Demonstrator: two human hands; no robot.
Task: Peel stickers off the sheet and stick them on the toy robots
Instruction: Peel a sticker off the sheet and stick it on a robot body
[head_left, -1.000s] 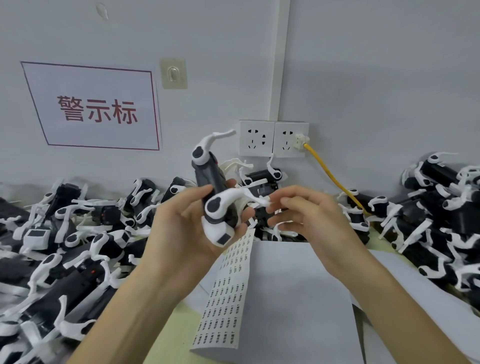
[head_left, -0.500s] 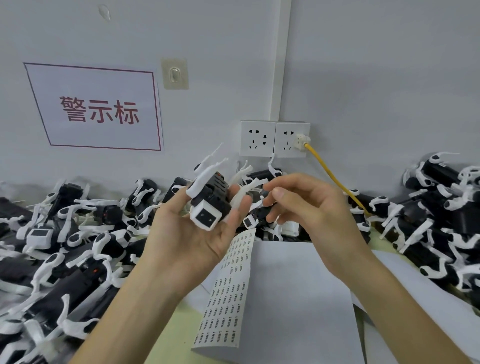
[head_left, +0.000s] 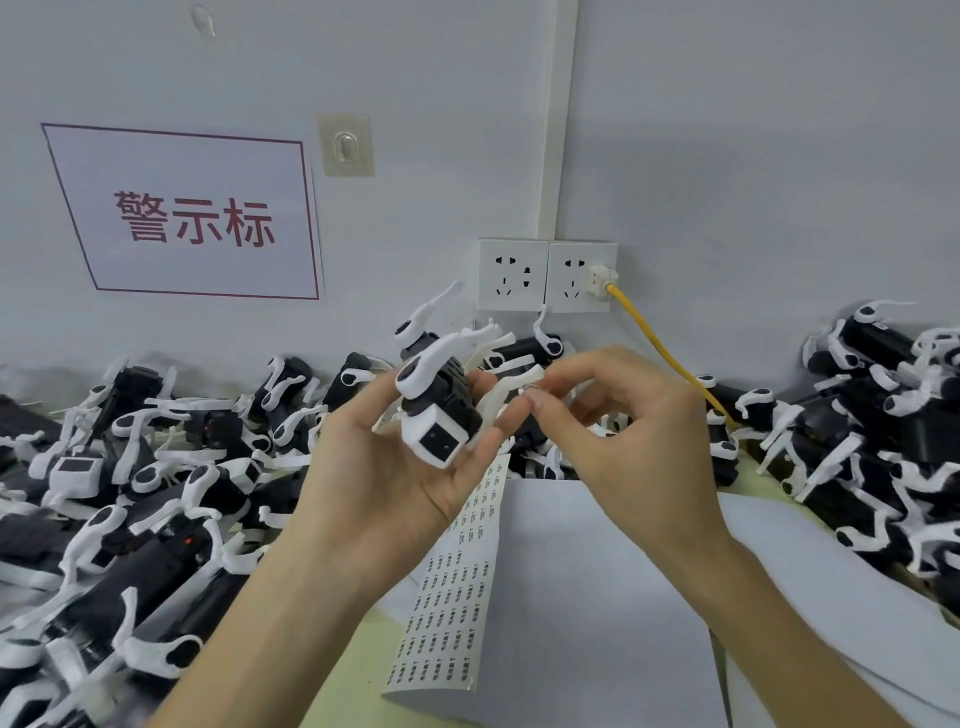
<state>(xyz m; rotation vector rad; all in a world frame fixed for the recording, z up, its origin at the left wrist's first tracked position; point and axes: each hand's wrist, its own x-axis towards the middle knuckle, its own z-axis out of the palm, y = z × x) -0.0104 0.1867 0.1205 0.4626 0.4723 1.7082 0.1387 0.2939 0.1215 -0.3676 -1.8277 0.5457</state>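
Holding: left grip (head_left: 395, 488) clasps toy robot (head_left: 441, 410), long axis running away toward the wall, white square end facing the camera. Right grip (head_left: 623, 441) pinches tiny pale scrap (head_left: 529, 388) beside its white leg. Sticker sheet (head_left: 457, 597) lies lengthwise on bench (head_left: 332, 675) beneath.

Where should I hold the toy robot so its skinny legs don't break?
Grip the toy robot by its chunky black body from underneath, cradled in the palm as the left hand does, thumb and fingers on its sides. Its thin white legs stick out upward and look bendy.
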